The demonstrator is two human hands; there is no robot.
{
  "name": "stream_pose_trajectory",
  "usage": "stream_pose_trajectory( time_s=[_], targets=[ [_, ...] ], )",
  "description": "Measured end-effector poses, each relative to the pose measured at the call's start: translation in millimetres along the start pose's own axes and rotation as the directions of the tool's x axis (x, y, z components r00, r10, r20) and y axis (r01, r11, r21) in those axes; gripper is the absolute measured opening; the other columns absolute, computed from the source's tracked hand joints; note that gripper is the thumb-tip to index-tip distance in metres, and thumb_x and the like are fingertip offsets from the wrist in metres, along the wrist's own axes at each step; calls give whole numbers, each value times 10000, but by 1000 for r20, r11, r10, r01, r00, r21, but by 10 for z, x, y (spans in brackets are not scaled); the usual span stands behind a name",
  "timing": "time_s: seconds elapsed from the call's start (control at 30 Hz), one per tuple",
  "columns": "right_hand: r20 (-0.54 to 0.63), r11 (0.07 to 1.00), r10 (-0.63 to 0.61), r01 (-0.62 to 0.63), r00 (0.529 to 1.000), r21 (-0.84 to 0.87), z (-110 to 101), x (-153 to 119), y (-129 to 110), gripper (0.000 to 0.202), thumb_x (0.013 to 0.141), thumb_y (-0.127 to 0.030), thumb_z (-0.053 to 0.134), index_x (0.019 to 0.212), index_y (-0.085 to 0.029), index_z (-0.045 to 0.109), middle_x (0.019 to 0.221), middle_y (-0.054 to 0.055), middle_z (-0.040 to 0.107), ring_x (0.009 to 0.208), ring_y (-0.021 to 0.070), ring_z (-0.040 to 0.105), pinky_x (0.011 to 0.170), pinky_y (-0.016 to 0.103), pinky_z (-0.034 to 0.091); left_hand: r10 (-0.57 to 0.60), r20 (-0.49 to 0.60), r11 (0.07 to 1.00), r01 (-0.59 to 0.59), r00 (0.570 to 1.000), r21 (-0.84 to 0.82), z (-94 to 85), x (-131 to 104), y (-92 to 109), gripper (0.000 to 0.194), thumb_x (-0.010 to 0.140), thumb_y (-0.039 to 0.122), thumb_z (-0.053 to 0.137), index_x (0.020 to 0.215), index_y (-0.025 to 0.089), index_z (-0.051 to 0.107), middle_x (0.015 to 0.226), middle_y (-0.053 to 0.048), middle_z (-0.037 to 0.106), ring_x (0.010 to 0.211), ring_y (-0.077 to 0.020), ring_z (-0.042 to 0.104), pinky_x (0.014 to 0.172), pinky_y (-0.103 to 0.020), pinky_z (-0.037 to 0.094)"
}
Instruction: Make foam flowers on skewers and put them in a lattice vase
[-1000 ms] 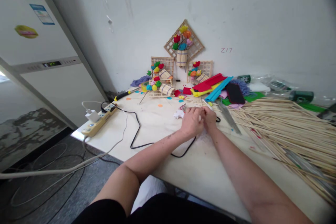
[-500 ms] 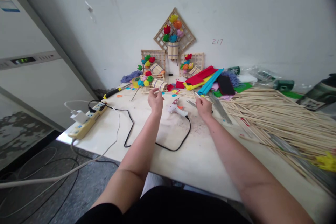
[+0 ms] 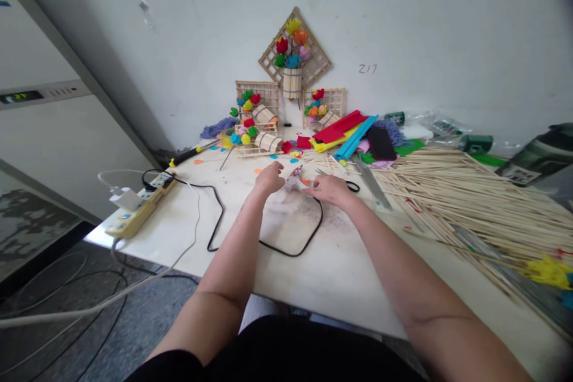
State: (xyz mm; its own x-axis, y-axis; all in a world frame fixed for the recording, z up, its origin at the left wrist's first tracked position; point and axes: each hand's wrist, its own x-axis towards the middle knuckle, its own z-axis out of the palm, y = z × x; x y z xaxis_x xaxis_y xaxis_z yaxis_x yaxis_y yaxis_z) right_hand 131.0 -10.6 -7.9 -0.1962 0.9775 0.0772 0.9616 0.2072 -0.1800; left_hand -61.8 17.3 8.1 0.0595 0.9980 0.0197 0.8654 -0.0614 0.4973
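A white hot glue gun [image 3: 293,182] lies on the table between my hands, its nozzle end pointing away from me. My right hand [image 3: 330,189] has its thumb and fingers around the handle, which they largely cover. My left hand [image 3: 269,178] hovers just left of the gun, fingers loosely curved and apart, holding nothing. Scissors with a black handle loop [image 3: 353,187] lie behind my right hand, partly hidden. Farther back is a small lattice panel with a stick basket [image 3: 268,142] and coloured paper flowers [image 3: 246,138].
A black cord [image 3: 308,245] loops across the table towards the power strip [image 3: 134,209] at left. Bamboo sticks [image 3: 474,191] are heaped at right beside a metal ruler [image 3: 373,184]. Rolled coloured paper [image 3: 356,138] and a phone [image 3: 381,143] lie behind. More flower panels [image 3: 293,83] lean against the wall.
My right hand has moved left from beside the scissors onto the glue gun's handle, uncovering the scissors' loop. My left hand has come slightly nearer the gun. The view has shifted a little.
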Motion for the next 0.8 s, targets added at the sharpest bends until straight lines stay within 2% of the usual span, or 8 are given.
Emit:
stream_pose_trajectory(
  time_s=[0.1, 0.23, 0.37, 0.43, 0.57, 0.67, 0.8],
  targets=[
    [24, 998, -34, 35, 999, -49, 55, -19, -63, 593, 728, -701, 381, 935, -208, 637, 906, 104, 678, 869, 251, 608, 680, 306, 397, 29, 25, 999, -29, 999, 13, 22, -16, 13, 450, 648, 107, 519, 1088, 198, 516, 1088, -53, 625, 983, -184, 573, 785, -268, 439],
    [50, 988, -91, 97, 995, -120, 117, -33, -113, 485, 802, -554, 399, 1042, -187, 606, 937, 115, 677, 906, 260, 612, 726, 327, 407, -2, 31, 1000, 2, 1000, -19, 54, -2, 4, 448, 657, 103, 511, 1098, 183, 511, 1062, -67, 633, 942, -186, 587, 739, -260, 448],
    [35, 973, -132, 137, 991, -186, 133, -41, -108, 426, 832, -440, 385, 1101, -165, 569, 941, 113, 678, 881, 247, 623, 717, 322, 409, -87, -55, 993, 82, 995, -91, 20, 64, -73, 441, 653, 89, 525, 1081, 194, 527, 997, -60, 657, 905, -186, 602, 713, -261, 455],
    [-21, 971, -139, 132, 990, -200, 129, -44, -97, 408, 838, -418, 371, 1092, -164, 565, 919, 106, 681, 850, 244, 628, 692, 317, 406, -154, -151, 979, 130, 976, -160, -39, 106, -138, 419, 661, 94, 531, 1066, 202, 539, 953, -54, 665, 881, -186, 612, 724, -274, 460],
    [-169, 985, -69, 41, 983, -166, 127, -44, -77, 402, 854, -431, 339, 1059, -173, 570, 864, 95, 685, 793, 235, 631, 638, 299, 386, -278, -323, 936, 180, 905, -301, -172, 165, -257, 373, 707, 131, 498, 1071, 199, 540, 905, -45, 668, 865, -184, 627, 731, -284, 467],
    [-229, 991, -20, -12, 973, -133, 140, -40, -69, 417, 857, -442, 331, 1078, -176, 563, 867, 93, 686, 774, 229, 628, 621, 292, 369, -333, -353, 908, 197, 874, -369, -214, 178, -285, 378, 717, 146, 490, 1091, 194, 528, 870, -43, 670, 864, -182, 631, 720, -281, 468],
    [-248, 993, -9, -20, 969, -115, 159, -41, -75, 417, 850, -448, 340, 1085, -189, 566, 867, 85, 690, 772, 229, 628, 616, 290, 362, -346, -373, 892, 178, 861, -416, -205, 181, -274, 395, 722, 163, 491, 1115, 192, 515, 848, -43, 670, 829, -178, 636, 710, -282, 471]
  ],
)
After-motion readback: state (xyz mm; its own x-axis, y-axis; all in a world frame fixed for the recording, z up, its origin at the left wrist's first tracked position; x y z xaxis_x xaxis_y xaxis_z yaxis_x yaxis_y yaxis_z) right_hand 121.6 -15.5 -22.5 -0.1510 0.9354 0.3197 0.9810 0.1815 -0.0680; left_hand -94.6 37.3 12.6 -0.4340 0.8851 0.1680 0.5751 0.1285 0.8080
